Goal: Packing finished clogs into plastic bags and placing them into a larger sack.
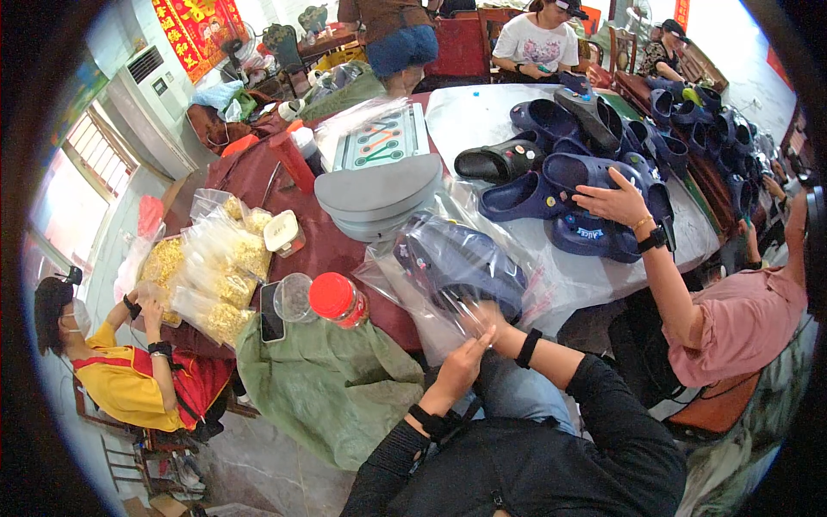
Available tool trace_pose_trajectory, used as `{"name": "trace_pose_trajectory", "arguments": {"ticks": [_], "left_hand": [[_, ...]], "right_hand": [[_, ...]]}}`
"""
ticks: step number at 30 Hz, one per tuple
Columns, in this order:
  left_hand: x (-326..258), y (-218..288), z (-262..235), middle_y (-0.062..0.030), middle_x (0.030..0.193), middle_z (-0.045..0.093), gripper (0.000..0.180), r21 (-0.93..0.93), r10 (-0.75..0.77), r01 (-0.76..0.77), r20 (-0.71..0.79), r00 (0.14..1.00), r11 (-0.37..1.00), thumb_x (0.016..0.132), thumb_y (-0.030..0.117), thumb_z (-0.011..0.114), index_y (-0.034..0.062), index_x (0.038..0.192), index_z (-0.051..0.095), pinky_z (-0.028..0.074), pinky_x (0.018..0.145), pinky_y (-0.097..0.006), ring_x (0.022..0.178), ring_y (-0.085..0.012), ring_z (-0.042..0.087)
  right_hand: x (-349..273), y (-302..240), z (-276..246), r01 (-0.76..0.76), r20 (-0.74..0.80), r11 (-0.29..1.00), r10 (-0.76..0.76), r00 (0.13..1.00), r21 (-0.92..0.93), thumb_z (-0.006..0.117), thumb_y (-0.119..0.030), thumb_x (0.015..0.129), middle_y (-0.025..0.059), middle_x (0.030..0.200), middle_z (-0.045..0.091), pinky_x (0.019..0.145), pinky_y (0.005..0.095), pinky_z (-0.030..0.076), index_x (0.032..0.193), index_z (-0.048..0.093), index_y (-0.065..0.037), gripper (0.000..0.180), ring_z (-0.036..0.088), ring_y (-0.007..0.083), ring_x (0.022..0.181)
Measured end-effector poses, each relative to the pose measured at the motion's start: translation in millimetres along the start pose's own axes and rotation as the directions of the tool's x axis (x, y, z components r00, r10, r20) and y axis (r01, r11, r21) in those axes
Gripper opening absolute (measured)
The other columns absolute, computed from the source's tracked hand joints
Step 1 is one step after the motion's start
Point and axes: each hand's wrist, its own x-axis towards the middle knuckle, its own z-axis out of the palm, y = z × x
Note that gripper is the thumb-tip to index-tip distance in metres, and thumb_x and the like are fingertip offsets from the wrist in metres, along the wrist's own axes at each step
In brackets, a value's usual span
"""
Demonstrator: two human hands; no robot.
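Note:
A pair of navy clogs (461,258) with small charms lies in a clear plastic bag (379,274) at the table's near edge. My left hand (460,369) is closed, pinching the near edge of the bag. Just beyond it, my right hand (488,317) reaches to the heel end of the clogs at the bag's mouth. Its fingers are partly hidden by plastic and glare, but they appear to grip the clogs. Farther right, a co-worker's open hand (613,200) is over a pile of navy clogs (594,233).
A stack of grey curved pieces (379,194) stands beyond the bag. Left of it are a red-lidded jar (338,300), a phone (272,312) and bags of yellow pieces (226,284). Green cloth (323,379) drapes over the near edge. People sit on both sides.

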Motion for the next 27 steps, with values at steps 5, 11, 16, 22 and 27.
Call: {"name": "trace_pose_trajectory", "arguments": {"ticks": [5,11,16,22,27], "left_hand": [[-1.9,-4.9,-2.7,-0.0159,0.08,0.055,0.052,-0.041,-0.021,0.021,0.017,1.0,0.999,0.084,-0.004,0.051,0.0137,0.133,0.047,0.047,0.063,-0.041,0.071,-0.0346,0.057],[10.0,-3.6,0.5,-0.0165,0.079,0.057,0.051,0.005,-0.051,0.051,-0.009,0.999,0.999,0.083,-0.004,0.053,0.0145,0.13,0.05,0.048,0.063,-0.04,0.07,-0.0344,0.058],[8.9,-1.7,-5.9,-0.0159,0.078,0.057,0.052,0.067,-0.052,0.052,-0.003,0.999,0.996,0.081,-0.004,0.055,0.0158,0.129,0.052,0.048,0.061,-0.04,0.067,-0.034,0.059],[3.5,0.2,12.1,-0.0125,0.076,0.054,0.049,-0.015,-0.015,0.015,0.001,1.0,1.0,0.083,-0.001,0.053,0.0151,0.129,0.051,0.048,0.06,-0.04,0.066,-0.032,0.058],[-8.8,-5.0,23.4,-0.0135,0.082,0.057,0.045,-0.074,0.043,-0.043,-0.008,0.999,0.996,0.082,-0.002,0.052,0.011,0.126,0.051,0.049,0.065,-0.04,0.075,-0.032,0.06]], "right_hand": [[23.5,-33.4,-44.6,-0.263,0.25,0.964,0.261,0.932,-0.028,0.053,-0.023,0.082,0.0151,0.081,0.065,0.06,0.0425,0.052,0.097,0.062,-0.008,0.023,0.065,0.0323,0.072],[-13.1,6.3,-15.0,0.166,-0.047,0.977,-0.161,0.986,0.131,0.054,-0.021,0.08,0.0193,0.106,0.058,0.072,0.0403,0.051,0.115,0.057,-0.005,0.038,0.062,0.0335,0.09],[-58.7,-12.8,-71.4,0.138,-0.299,0.989,-0.117,0.947,0.049,0.063,-0.011,0.074,0.0142,0.124,0.052,0.086,0.0404,0.047,0.125,0.053,-0.01,0.052,0.055,0.03,0.105],[-55.4,7.3,-5.5,0.24,-0.168,0.971,-0.234,0.957,0.016,0.046,-0.019,0.087,0.0107,0.143,0.036,0.108,0.0398,0.031,0.133,0.044,-0.01,0.048,0.037,0.0266,0.13],[-39.0,16.6,47.7,0.32,-0.217,0.943,-0.333,0.918,-0.097,0.052,-0.025,0.082,0.0174,0.141,0.036,0.108,0.0444,0.029,0.135,0.04,-0.007,0.057,0.033,0.0331,0.132]]}}
